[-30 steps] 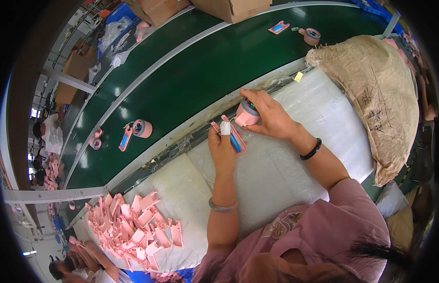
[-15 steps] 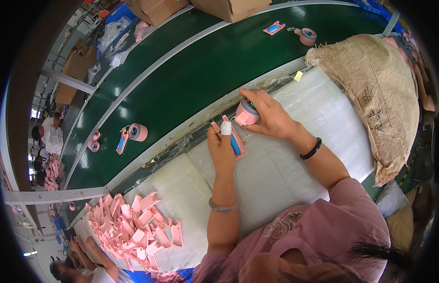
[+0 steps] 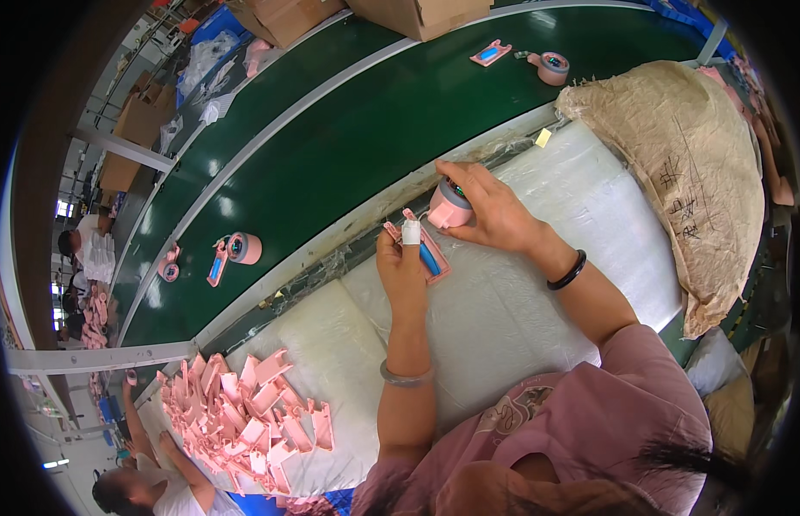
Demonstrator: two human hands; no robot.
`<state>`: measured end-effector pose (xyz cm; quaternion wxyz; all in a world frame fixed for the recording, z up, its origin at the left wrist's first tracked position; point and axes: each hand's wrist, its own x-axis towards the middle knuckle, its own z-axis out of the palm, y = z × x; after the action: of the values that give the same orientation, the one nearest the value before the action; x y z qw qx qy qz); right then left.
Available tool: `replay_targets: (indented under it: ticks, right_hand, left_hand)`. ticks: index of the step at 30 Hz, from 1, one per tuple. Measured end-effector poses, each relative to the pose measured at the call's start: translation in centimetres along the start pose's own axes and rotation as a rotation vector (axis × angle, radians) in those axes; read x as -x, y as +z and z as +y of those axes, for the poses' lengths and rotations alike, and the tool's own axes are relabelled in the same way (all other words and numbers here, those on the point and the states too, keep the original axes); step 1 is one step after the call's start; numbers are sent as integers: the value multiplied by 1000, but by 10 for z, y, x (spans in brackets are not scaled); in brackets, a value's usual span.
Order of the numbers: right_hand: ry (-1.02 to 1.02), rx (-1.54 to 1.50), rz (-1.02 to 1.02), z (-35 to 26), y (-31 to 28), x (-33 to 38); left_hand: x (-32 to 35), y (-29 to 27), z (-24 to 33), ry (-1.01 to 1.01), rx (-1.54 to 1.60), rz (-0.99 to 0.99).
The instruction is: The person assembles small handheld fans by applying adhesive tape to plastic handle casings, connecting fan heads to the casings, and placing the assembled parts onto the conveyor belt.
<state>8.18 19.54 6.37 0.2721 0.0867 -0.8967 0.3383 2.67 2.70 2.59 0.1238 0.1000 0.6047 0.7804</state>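
My left hand (image 3: 403,263) is closed on a pink plastic handle shell (image 3: 440,270), its fingers wrapped with a white covering on one fingertip. A blue cylindrical battery (image 3: 429,260) lies inside that shell. Just to the right, my right hand (image 3: 501,211) grips a round pink-and-grey housing (image 3: 448,209) between thumb and fingers. Green circuitry shows in the housing's opening, partly covered by the fingers. Shell and housing are held close together over the near edge of the green conveyor; whether wires join them is too small to tell.
Pink shells (image 3: 245,413) are heaped at the lower left on the plastic-covered table (image 3: 494,335). On the green conveyor (image 3: 331,146) ride similar round housings (image 3: 244,248) with battery shells. A brown sack (image 3: 683,172) lies at the right, cardboard boxes (image 3: 417,17) at the back. A co-worker (image 3: 150,490) sits lower left.
The parts on the conveyor have shifted slightly left. The shell in my left hand has tilted a little; my right hand stays put. The co-worker at lower left has stretched out an arm.
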Motion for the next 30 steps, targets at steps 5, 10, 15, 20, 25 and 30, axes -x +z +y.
replay_targets:
  ticks: [5,10,15,20,25,30]
  right_hand:
    - [4,3,-4,1,0,1]
    - [7,11,-2,2,0,2]
    - [-8,2,36,5,0,1]
    - [-2,11,3,4,3,0]
    - [104,-45,-25,4,4,1]
    - [98,-27,-43,0,7,3]
  left_hand:
    - [5,7,10,-73,52,5]
    - [8,6,13,-124,6,-34]
    - [2,6,3,-60,23,-12]
    - [2,2,-2,-69,43,37]
    - [1,2,-9,-116,77,116]
    - [-1,5,-5,-105,44,140]
